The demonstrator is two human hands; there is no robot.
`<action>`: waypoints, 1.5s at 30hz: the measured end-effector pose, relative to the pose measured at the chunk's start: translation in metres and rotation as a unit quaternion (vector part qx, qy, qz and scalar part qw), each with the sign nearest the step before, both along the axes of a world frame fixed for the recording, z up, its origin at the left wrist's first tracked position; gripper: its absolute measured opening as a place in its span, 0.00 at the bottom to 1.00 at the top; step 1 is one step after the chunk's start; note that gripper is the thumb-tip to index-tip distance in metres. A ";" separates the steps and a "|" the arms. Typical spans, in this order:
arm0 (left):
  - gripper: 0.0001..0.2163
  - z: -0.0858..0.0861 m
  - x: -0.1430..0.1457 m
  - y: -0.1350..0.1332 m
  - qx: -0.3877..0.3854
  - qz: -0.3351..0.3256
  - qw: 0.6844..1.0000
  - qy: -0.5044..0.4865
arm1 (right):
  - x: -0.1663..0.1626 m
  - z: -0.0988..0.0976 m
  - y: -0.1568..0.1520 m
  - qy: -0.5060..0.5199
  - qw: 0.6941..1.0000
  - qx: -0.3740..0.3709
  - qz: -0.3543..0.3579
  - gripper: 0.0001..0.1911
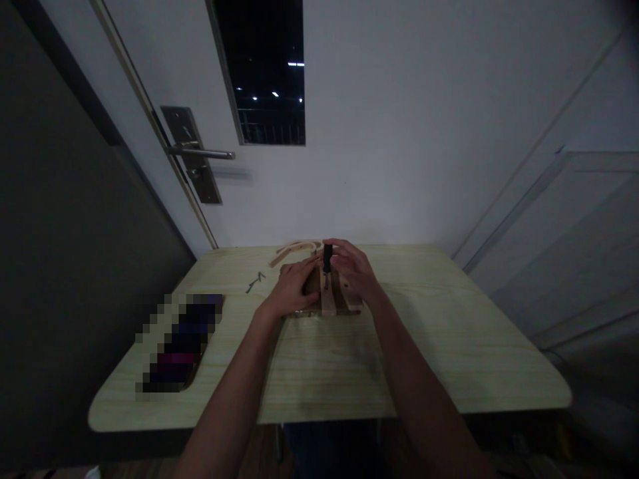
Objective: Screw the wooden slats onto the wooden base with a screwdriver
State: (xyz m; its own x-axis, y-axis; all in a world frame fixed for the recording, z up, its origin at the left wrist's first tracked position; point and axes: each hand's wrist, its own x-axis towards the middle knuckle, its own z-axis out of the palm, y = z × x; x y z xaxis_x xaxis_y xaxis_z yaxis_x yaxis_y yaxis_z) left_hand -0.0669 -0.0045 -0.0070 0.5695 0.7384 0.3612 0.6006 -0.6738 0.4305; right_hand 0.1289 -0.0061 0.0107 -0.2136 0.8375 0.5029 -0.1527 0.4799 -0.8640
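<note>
Standing upright near the far middle of the tabletop, a small black-handled screwdriver points its tip down onto a wooden assembly of flat light-brown pieces. The right hand curls around the tool's handle from the right, its grip closed on the handle, with the fingers bent over the top. The left hand lies palm down on the left part of the wooden assembly, fingers spread flat and pressing on the wood; its grip is open, wrapped around nothing. The 2 hands nearly meet at the screwdriver. Just behind the assembly, near the far edge, lies a curved wooden piece, pale and arched. To the left of the left hand, apart from the wood, a few small dark metal parts lie on the bare surface; they are too small to tell further. Nearer the left front corner sits a dark rectangular object, blurred out. Behind the tabletop stands a white door with a metal lever handle on a plate and a narrow dark window panel showing small lights.
</note>
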 end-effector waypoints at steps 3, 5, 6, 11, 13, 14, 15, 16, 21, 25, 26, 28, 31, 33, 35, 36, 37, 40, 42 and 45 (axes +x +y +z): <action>0.34 0.000 0.000 -0.001 -0.004 0.002 1.000 0.002 | 0.000 -0.001 0.001 -0.002 1.000 -0.010 -0.013 0.24; 0.35 0.000 0.000 -0.001 -0.007 0.006 1.000 0.002 | 0.000 -0.001 0.002 0.000 1.000 -0.010 -0.029 0.24; 0.35 0.000 0.000 -0.001 -0.008 0.006 1.000 0.000 | 0.000 -0.002 0.002 0.000 0.999 -0.007 -0.037 0.24; 0.36 0.000 0.000 -0.001 -0.012 0.004 1.000 -0.001 | 0.001 -0.003 0.001 -0.009 0.998 -0.008 -0.059 0.24; 0.35 -0.002 -0.001 0.000 -0.010 -0.001 1.000 -0.006 | 0.001 -0.003 0.000 -0.017 0.999 -0.007 -0.042 0.23; 0.35 -0.002 -0.001 0.001 -0.009 -0.004 1.000 -0.009 | 0.001 -0.003 -0.001 -0.019 0.999 -0.003 -0.030 0.23; 0.35 -0.003 -0.002 0.001 -0.007 -0.006 1.000 -0.012 | 0.001 -0.003 -0.002 -0.020 1.000 -0.001 -0.015 0.22; 0.35 -0.004 -0.002 0.002 -0.006 -0.004 1.000 -0.014 | 0.001 -0.003 -0.002 -0.019 1.000 -0.001 0.001 0.23; 0.36 -0.003 -0.001 0.000 -0.008 0.004 1.000 -0.008 | -0.001 -0.004 -0.001 -0.003 1.000 -0.014 0.017 0.26; 0.36 -0.002 0.000 -0.001 -0.008 0.002 1.000 -0.005 | -0.001 -0.005 0.001 -0.011 0.999 0.000 -0.031 0.26; 0.36 -0.002 -0.001 0.000 -0.007 0.001 1.000 -0.007 | -0.001 -0.005 0.000 -0.016 0.999 0.002 -0.035 0.26; 0.36 -0.003 -0.001 0.000 -0.004 -0.004 1.000 -0.010 | 0.000 -0.005 -0.001 -0.020 0.999 0.005 -0.035 0.25; 0.36 -0.003 -0.002 0.001 -0.002 -0.005 1.000 -0.010 | 0.001 -0.005 -0.003 -0.020 0.999 0.010 -0.028 0.24; 0.36 -0.003 -0.002 0.001 -0.004 -0.005 1.000 -0.007 | 0.002 -0.004 -0.003 -0.020 0.999 0.014 -0.022 0.22; 0.36 -0.002 -0.002 0.001 -0.007 -0.002 1.000 -0.004 | 0.002 -0.004 -0.002 -0.018 1.000 0.008 -0.011 0.22; 0.37 -0.002 -0.002 0.001 -0.009 -0.001 1.000 -0.002 | 0.002 -0.004 -0.002 -0.017 1.000 0.003 -0.006 0.22; 0.37 -0.002 -0.001 0.001 -0.009 0.000 1.000 0.000 | 0.001 -0.004 -0.001 -0.017 1.000 -0.001 -0.005 0.23; 0.37 0.000 -0.001 -0.001 -0.007 0.000 1.000 0.003 | 0.000 -0.003 -0.001 -0.019 1.000 0.002 -0.022 0.24; 0.37 0.001 -0.001 -0.002 -0.003 0.001 1.000 0.007 | -0.001 -0.003 -0.002 -0.017 0.999 0.014 -0.035 0.23; 0.36 0.001 0.000 -0.002 -0.001 0.002 1.000 0.007 | -0.001 -0.002 -0.003 -0.014 0.999 0.015 -0.041 0.23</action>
State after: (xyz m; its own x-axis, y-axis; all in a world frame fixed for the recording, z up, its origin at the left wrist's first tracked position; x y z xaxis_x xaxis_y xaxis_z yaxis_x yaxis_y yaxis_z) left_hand -0.0674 -0.0062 -0.0062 0.5711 0.7416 0.3521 0.6090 -0.6703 0.4240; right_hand 0.1280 -0.0087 0.0085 -0.1603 0.8378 0.5219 -0.0876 0.5145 -0.8530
